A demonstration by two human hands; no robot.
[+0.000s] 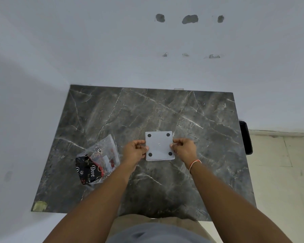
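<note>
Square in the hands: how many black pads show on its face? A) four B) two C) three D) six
A: four black pads show, one near each corner of the square, which the left hand and right hand pinch by its side edges.

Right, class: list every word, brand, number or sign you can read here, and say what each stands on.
"Dove": white script on the black and red packet inside the clear plastic bag.
The smaller script under it: too small to read.
The white label in the bag: blurred.
The round logo on the bag: too small to read.
No text on the white square plate gripped by the left hand and right hand, only four black pads.
</note>
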